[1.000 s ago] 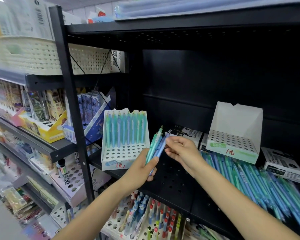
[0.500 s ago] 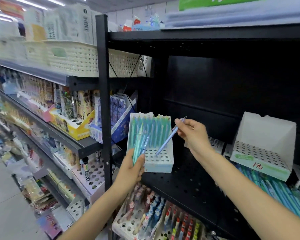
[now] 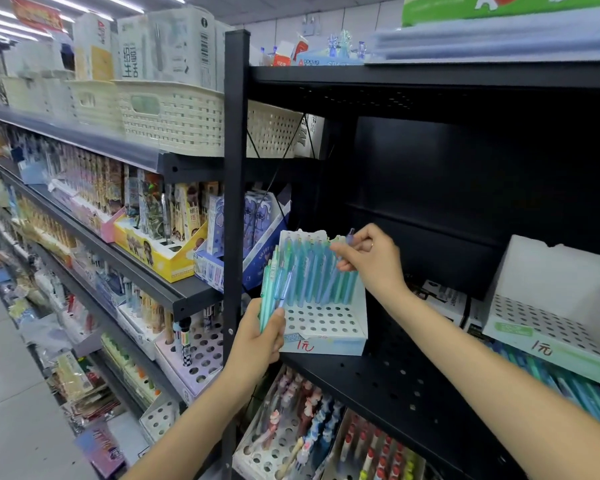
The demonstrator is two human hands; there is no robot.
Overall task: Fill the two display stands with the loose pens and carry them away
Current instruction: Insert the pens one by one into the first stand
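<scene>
Seating one pen [image 3: 349,237] with our right hand [image 3: 368,258], which pinches it, now lowered into the left stand [image 3: 326,327]; left hand [image 3: 260,337] grips the spare bundle [image 3: 274,289].

Cream baskets [image 3: 174,116], yellow box [image 3: 160,252] nearby

On the black shelf [image 3: 388,379] the left display stand [image 3: 326,327] holds a back row of teal and blue pens. The right hand [image 3: 371,258] pinches one pen [image 3: 350,237] at the row's 2 o'clock end. The left hand [image 3: 257,344] grips a bundle of pens [image 3: 274,289] at the stand's 9 o'clock side. A second stand [image 3: 551,327] sits toward 3 o'clock.
</scene>
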